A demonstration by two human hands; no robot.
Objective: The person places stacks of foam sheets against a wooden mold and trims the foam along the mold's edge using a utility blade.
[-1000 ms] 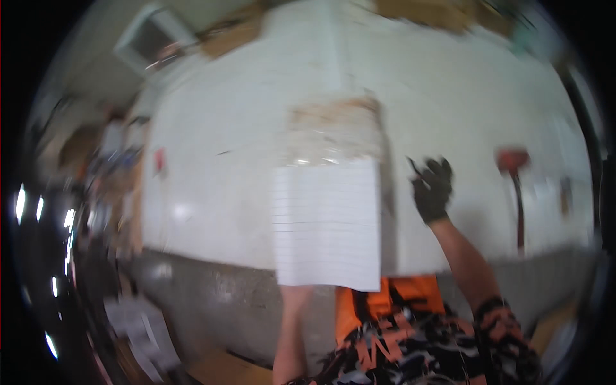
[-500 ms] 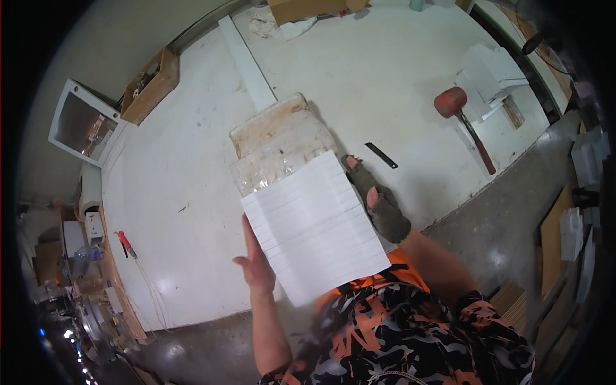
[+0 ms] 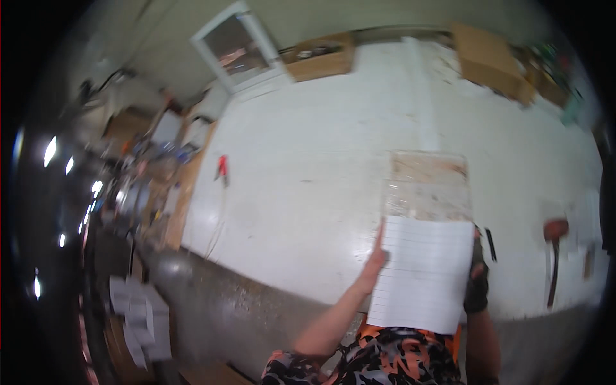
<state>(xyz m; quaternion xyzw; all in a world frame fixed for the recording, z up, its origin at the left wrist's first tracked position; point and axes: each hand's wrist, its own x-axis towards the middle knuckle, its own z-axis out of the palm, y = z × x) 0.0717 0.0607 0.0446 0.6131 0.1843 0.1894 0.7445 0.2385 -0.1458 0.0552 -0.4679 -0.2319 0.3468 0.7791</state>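
A white lined sheet or stack [image 3: 422, 276], crossed by parallel lines, lies in front of my body. My bare left hand [image 3: 372, 266] holds its left edge, the fingers running along the side. On the opposite edge is my right hand [image 3: 476, 285], in a dark fingerless glove; most of its fingers are hidden or blurred. The sheet's far end meets a clear plastic-wrapped block [image 3: 428, 197], and behind that lies a brownish stained piece [image 3: 428, 168]. A black blade-like strip [image 3: 491, 244] rests just right of my right hand.
On the white table [image 3: 308, 212], a red-handled tool [image 3: 222, 168] with a cord lies left, and a red-headed mallet [image 3: 556, 231] right. A long white strip [image 3: 420, 96] runs toward the back. A wooden box [image 3: 321, 61], a white-framed panel [image 3: 237, 51] and a cardboard box [image 3: 491, 61] stand far back.
My view has swung left, so the table and its things sit further right and blur. Both hands stay at the white sheet's edges, and the sheet now appears straighter.
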